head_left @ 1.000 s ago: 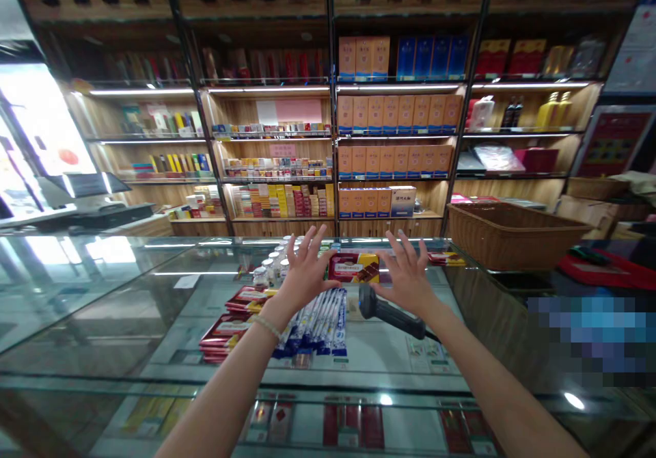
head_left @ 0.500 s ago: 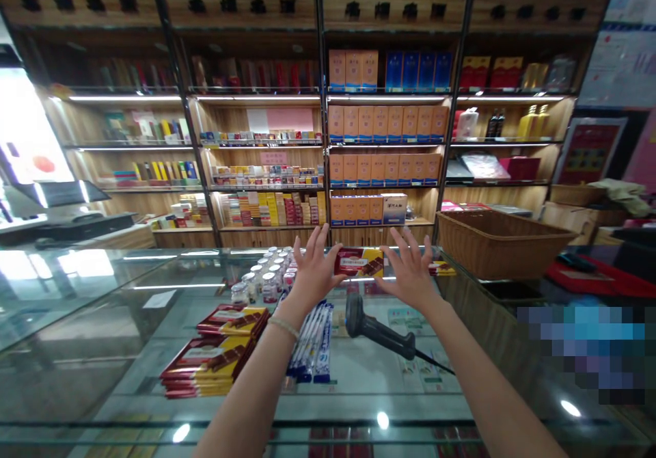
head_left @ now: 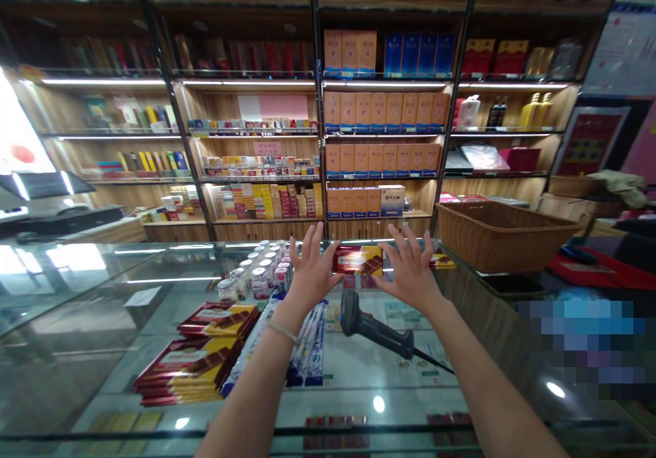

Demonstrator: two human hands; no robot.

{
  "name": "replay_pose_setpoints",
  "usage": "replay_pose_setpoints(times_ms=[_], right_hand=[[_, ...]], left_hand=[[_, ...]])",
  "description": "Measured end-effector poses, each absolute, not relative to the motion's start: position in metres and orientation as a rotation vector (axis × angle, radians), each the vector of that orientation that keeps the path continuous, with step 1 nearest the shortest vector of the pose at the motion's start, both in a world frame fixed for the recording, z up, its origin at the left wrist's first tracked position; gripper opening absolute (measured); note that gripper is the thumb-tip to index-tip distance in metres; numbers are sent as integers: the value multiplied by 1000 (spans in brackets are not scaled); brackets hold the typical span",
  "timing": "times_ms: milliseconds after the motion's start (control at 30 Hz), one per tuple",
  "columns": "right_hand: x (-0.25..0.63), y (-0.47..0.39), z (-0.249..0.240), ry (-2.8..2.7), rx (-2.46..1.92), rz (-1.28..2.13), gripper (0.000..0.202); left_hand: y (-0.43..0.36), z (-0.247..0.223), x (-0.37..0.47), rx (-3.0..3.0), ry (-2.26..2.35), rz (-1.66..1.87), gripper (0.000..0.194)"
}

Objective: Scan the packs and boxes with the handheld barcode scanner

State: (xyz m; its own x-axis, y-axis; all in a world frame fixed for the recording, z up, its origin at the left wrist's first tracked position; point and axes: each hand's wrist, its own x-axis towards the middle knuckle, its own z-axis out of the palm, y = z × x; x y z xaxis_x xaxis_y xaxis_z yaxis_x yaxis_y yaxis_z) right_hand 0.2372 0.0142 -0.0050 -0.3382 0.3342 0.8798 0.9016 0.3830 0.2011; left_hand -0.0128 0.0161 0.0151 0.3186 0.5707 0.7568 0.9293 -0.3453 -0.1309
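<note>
A red and yellow chocolate bar (head_left: 359,260) is held up level above the glass counter, between my two hands. My left hand (head_left: 311,266) grips its left end with thumb and forefinger, the other fingers spread upward. At the right end, my right hand (head_left: 410,266) has the same thumb-and-finger grip. Below the bar lies a black barcode scanner (head_left: 376,328) on the counter, its cable trailing right. Stacked chocolate bars (head_left: 192,355) sit left of my left forearm. Long blue and white packets (head_left: 310,348) lie beside that forearm, partly hidden by it.
Small lidded jars (head_left: 259,273) stand in rows at the back of the glass counter (head_left: 359,403). A brown woven basket (head_left: 505,239) is at the right, near a red mat (head_left: 594,266). Shelves with orange boxes (head_left: 379,160) line the wall behind.
The view has shifted slightly, so shelves sit higher and the chocolate stacks farther left. Both hands keep hold of the bar, whose front now catches a bright glare.
</note>
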Motion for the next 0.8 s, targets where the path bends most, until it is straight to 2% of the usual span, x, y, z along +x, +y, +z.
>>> replay_pose_setpoints(times_ms=[333, 567, 800], right_hand=[[228, -2, 2, -1887, -1023, -933, 55], [219, -11, 2, -1917, -963, -914, 56], [213, -19, 3, -1965, -918, -811, 62]], left_hand=[[-1, 13, 3, -2117, -1228, -797, 87], [-6, 12, 9, -2110, -1160, -851, 68], [-6, 10, 8, -2124, -1189, -908, 58]])
